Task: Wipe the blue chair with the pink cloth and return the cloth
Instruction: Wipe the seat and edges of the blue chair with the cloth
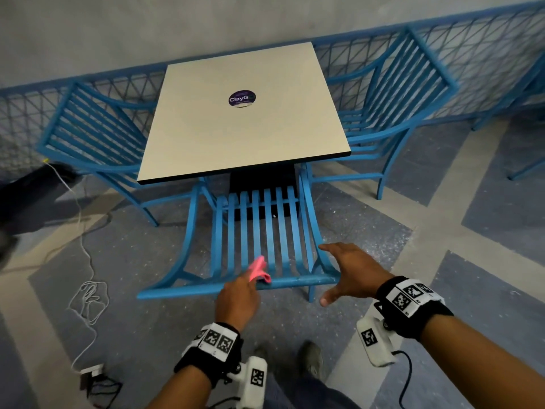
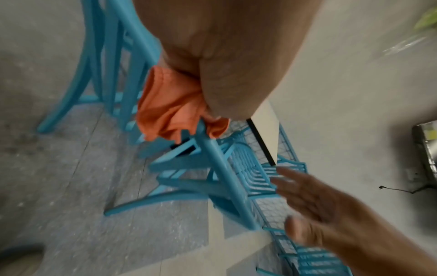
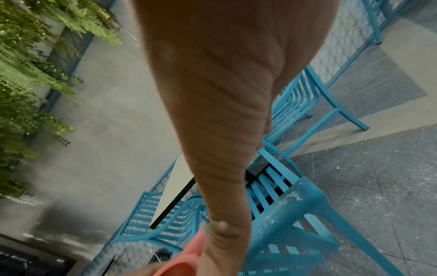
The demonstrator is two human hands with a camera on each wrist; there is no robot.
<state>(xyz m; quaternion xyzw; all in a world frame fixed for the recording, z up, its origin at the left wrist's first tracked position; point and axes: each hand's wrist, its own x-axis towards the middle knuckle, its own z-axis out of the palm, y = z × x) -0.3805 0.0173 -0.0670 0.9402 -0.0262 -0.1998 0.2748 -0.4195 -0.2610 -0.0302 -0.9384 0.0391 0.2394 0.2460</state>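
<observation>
A blue slatted chair (image 1: 265,231) is pushed in at the near side of the white table (image 1: 244,113), its back toward me. My left hand (image 1: 239,293) grips the bunched pink cloth (image 1: 259,270) right at the chair's top rail (image 1: 295,281). In the left wrist view the cloth (image 2: 170,112) bulges from the left hand (image 2: 224,56) and touches the rail (image 2: 222,168). My right hand (image 1: 348,273) hovers with fingers spread over the rail's right end, holding nothing. In the right wrist view the dusty rail corner (image 3: 302,199) lies beside the right hand (image 3: 212,112).
Two more blue chairs (image 1: 88,137) (image 1: 392,107) flank the table, with a blue mesh fence (image 1: 472,54) behind. A white cable (image 1: 85,296) and a power strip (image 1: 91,373) lie on the floor at left. My shoes (image 1: 309,358) stand just behind the chair.
</observation>
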